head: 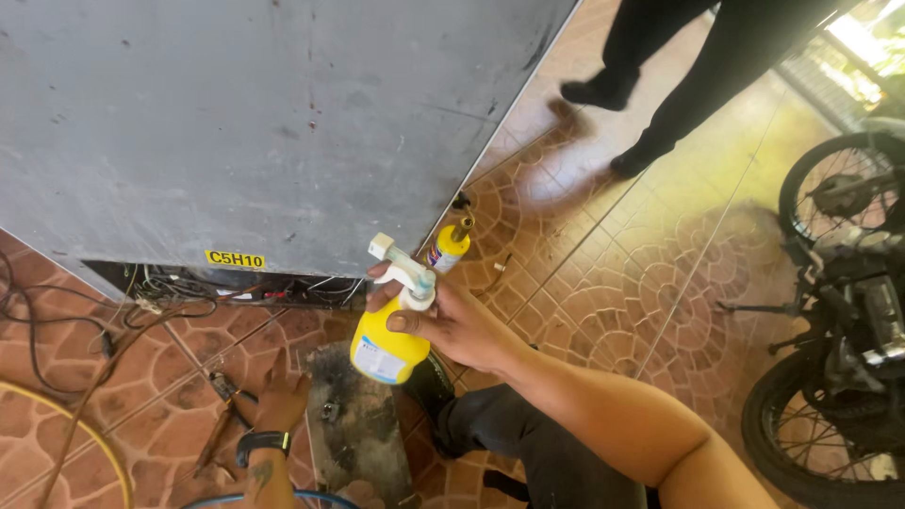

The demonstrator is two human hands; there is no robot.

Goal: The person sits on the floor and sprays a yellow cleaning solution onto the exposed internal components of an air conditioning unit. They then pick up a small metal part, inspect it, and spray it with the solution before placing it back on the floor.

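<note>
Right hand [452, 320] is closed around the neck of a yellow spray bottle [388, 345], thumb across the near side and fingers wrapped over the white trigger head [403, 269]; the grip is tight, with no gap showing between hand and bottle. The bottle is held in the air, tilted slightly, nozzle pointing up-left toward the lower edge of the grey metal cabinet [255, 123], above the dark, sooty plate [356, 429] lying on the tiles. Left hand [283, 396] is low on the tiled floor [603, 292], fingers spread flat and pressed down just beside the plate; it holds nothing. A black wristband [261, 441] sits on that wrist. Pliers [226, 415] lie on the tiles just left of the left hand. Behind the spray bottle a small yellow gas canister with a brass torch tip [449, 247] stands at the cabinet corner. Loose wires [189, 287] hang in the open bay under the cabinet. Another person's dark legs [660, 75] are at top right; a motorcycle [839, 311] stands at the right edge.
</note>
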